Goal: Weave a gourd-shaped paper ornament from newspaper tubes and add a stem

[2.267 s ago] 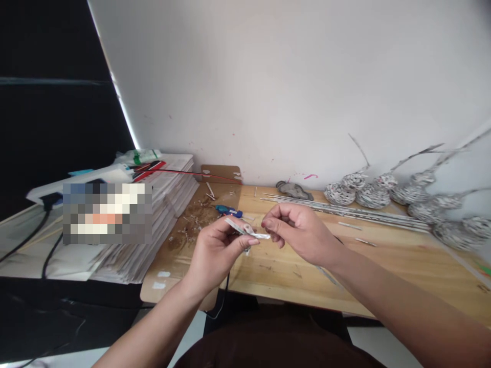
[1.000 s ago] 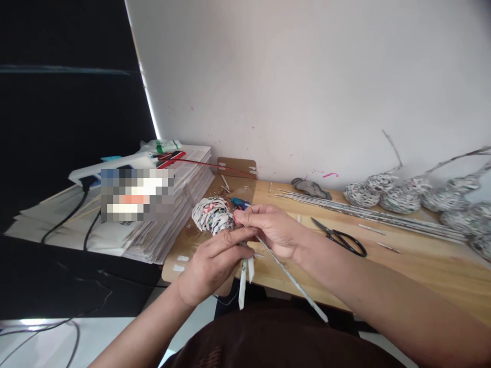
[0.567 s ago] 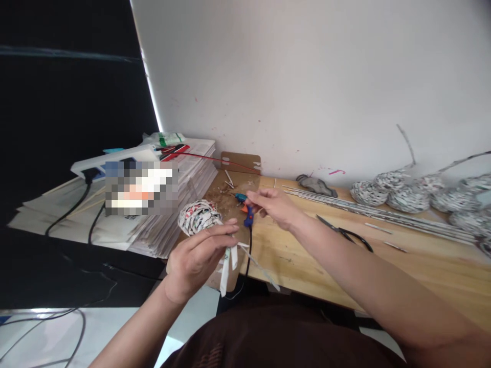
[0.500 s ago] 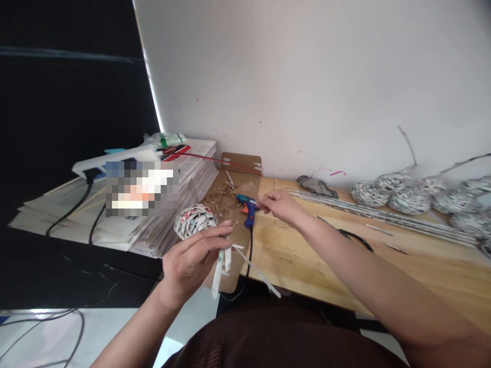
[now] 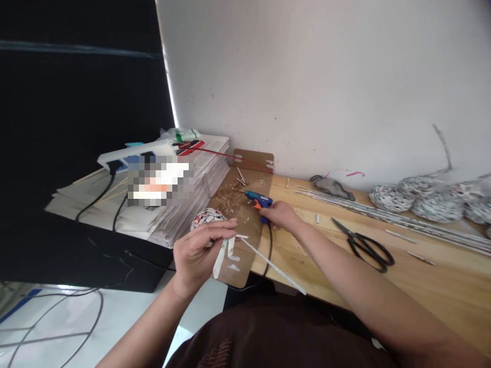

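Observation:
My left hand (image 5: 199,250) is closed round a woven ball of rolled newspaper strips (image 5: 207,216), partly hidden behind my fingers. Loose paper ends (image 5: 220,259) and one long thin paper strip (image 5: 274,267) stick out below and to the right of that hand. With my right hand (image 5: 283,216) I grip the blue hot glue gun (image 5: 264,202) by its handle. Its teal nozzle points left over a brown board (image 5: 240,278) strewn with scraps, and a black cord runs down from it.
Black-handled scissors (image 5: 366,246) lie on the wooden table (image 5: 307,266). Long paper rods (image 5: 368,212), a grey glove (image 5: 332,187) and several woven paper balls (image 5: 437,204) line the wall. At left, a power strip (image 5: 134,153) rests on stacked paper (image 5: 213,171).
My right hand has gone from pinching beside the glue gun to wrapping its handle. The view has shifted left, uncovering the scissors. My left hand keeps hold of the woven ball.

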`<state>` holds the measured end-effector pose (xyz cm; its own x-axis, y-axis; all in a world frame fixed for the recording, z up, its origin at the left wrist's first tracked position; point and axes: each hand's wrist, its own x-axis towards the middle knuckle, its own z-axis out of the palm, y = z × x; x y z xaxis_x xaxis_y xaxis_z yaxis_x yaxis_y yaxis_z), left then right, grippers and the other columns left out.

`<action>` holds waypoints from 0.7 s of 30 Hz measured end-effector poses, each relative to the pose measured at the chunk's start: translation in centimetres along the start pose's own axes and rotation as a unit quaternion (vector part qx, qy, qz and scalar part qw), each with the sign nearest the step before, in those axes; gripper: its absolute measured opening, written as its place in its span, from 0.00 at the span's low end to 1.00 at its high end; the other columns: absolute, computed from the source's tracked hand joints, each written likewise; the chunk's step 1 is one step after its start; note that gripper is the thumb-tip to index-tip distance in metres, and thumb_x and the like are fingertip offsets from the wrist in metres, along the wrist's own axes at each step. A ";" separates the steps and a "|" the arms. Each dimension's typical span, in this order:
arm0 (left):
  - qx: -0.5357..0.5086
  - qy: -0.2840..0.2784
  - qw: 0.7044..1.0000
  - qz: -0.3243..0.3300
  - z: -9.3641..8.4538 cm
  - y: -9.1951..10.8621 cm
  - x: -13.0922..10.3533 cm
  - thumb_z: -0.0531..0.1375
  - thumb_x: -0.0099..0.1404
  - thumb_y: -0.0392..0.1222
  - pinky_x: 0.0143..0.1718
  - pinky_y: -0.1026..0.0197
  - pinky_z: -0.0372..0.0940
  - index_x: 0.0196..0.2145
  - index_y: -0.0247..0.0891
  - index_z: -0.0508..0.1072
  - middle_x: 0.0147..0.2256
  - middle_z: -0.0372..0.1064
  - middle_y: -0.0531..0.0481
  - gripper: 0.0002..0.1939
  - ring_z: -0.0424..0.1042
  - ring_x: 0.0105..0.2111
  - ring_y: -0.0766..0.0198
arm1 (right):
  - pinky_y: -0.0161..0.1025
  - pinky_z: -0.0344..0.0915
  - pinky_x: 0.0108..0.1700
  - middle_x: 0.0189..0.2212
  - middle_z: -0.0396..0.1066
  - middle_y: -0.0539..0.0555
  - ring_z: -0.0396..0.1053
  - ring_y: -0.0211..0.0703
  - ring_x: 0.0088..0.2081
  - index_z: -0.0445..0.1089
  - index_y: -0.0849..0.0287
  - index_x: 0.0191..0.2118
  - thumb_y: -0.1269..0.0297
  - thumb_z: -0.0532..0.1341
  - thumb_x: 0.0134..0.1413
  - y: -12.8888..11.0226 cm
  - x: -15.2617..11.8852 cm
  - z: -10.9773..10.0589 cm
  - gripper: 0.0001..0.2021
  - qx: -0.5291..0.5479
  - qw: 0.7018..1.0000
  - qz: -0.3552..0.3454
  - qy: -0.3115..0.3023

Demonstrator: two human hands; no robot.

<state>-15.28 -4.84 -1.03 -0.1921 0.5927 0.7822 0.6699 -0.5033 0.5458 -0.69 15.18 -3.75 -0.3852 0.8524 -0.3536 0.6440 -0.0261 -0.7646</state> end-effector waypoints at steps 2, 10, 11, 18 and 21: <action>-0.023 0.009 0.999 -0.038 -0.1 -0.1 0.0 0.66 0.61 0.29 0.46 0.56 0.77 0.36 0.40 0.81 0.39 0.82 0.48 0.08 0.82 0.41 0.58 | 0.36 0.72 0.29 0.23 0.74 0.58 0.77 0.46 0.29 0.67 0.60 0.26 0.63 0.64 0.52 0.0 -0.9 -0.8 0.09 0.068 0.997 -0.001 -0.042; -0.047 0.013 0.993 -0.112 0.3 -0.1 0.5 0.68 0.61 0.33 0.42 0.56 0.78 0.35 0.40 0.82 0.36 0.82 0.47 0.05 0.81 0.38 0.59 | 0.29 0.58 0.22 0.29 0.69 0.46 0.62 0.30 0.22 0.62 0.55 0.40 0.60 0.69 0.55 0.7 -9.1 -4.4 0.15 0.298 0.934 -0.199 0.000; -0.040 0.010 0.993 -0.114 0.4 -0.2 0.5 0.68 0.61 0.33 0.42 0.56 0.78 0.35 0.40 0.82 0.36 0.82 0.47 0.05 0.81 0.38 0.59 | 0.30 0.59 0.24 0.29 0.69 0.46 0.62 0.30 0.22 0.63 0.56 0.39 0.57 0.69 0.56 0.8 -10.4 -4.9 0.15 0.301 0.930 -0.212 -0.019; 0.003 0.014 0.994 -0.104 1.2 -0.2 1.1 0.66 0.61 0.31 0.41 0.59 0.77 0.36 0.41 0.82 0.35 0.82 0.49 0.08 0.81 0.37 0.61 | 0.38 0.65 0.28 0.25 0.69 0.51 0.65 0.40 0.25 0.74 0.54 0.40 0.48 0.59 0.64 1.1 -17.7 -6.0 0.15 0.117 0.963 -0.235 -0.057; 0.017 0.021 0.996 -0.089 1.5 0.2 1.5 0.65 0.62 0.30 0.41 0.58 0.77 0.36 0.41 0.82 0.36 0.82 0.50 0.08 0.81 0.38 0.61 | 0.40 0.67 0.28 0.30 0.74 0.53 0.69 0.46 0.28 0.76 0.49 0.43 0.52 0.61 0.63 2.0 -19.4 -5.7 0.11 0.046 0.966 -0.255 -0.012</action>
<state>-14.33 -3.11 -0.16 -0.3393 0.6438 0.6859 0.6465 -0.3701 0.6672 11.85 1.62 4.63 -0.6535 0.7538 0.0695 0.3060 0.3470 -0.8865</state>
